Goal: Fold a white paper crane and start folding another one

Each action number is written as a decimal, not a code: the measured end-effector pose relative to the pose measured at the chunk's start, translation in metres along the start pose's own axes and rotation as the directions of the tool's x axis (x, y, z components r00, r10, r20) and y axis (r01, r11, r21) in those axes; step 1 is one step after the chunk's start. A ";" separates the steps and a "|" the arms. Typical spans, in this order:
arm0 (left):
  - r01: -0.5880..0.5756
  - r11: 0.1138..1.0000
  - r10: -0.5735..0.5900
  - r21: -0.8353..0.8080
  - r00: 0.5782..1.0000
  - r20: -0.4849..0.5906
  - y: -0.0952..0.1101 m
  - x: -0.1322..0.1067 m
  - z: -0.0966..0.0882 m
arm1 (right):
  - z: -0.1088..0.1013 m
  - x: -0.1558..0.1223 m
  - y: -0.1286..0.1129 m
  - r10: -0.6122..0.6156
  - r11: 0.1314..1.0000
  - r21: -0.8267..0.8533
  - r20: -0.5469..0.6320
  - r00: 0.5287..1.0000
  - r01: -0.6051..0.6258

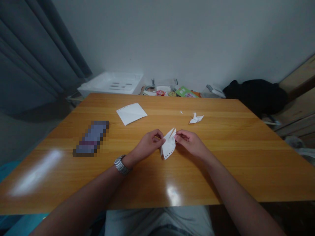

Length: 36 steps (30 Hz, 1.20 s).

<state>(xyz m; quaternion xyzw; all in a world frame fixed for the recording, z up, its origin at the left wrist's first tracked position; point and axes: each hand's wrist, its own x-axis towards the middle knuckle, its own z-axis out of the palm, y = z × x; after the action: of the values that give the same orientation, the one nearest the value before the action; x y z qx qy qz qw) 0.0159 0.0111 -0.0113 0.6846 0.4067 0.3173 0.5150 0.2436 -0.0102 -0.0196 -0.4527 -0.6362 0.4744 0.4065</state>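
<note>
A white folded sheet of paper (169, 147), with a row of punched holes along its lower right edge, is held up between both hands over the table. My left hand (150, 143) pinches its left side between thumb and fingers; a metal-band watch is on that wrist. My right hand (190, 141) pinches its right edge near the upper part. A slit-like gap shows between the folds near the top. Beyond my right hand, a small white paper crane (196, 118) sits on the table.
A flat white sheet with punched holes (132, 113) lies back left on the wooden table (221, 177). A pixelated phone-like object (91, 138) lies at left. A paper scrap (181, 112) is near the crane. Behind the table stand a white plastic tray (113, 80) and assorted packets.
</note>
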 end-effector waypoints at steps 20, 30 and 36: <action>0.022 0.966 -0.054 -0.259 0.992 -0.114 -0.004 0.000 0.008 | 0.013 -0.004 -0.008 0.028 0.998 0.063 0.029 0.999 -0.030; -0.077 0.992 0.059 -0.097 0.983 -0.177 -0.002 0.000 0.011 | 0.011 -0.005 -0.005 -0.005 0.994 -0.106 0.025 1.000 0.007; -0.170 0.982 0.174 0.078 0.983 -0.054 0.011 -0.007 0.009 | 0.011 -0.004 -0.009 -0.041 0.985 -0.164 0.010 0.999 0.042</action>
<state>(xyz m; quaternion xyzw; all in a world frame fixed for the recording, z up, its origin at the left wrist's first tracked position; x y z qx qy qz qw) 0.0222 -0.0007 -0.0033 0.7255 0.3728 0.3664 0.4478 0.2328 -0.0182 -0.0132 -0.4696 -0.6839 0.4133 0.3753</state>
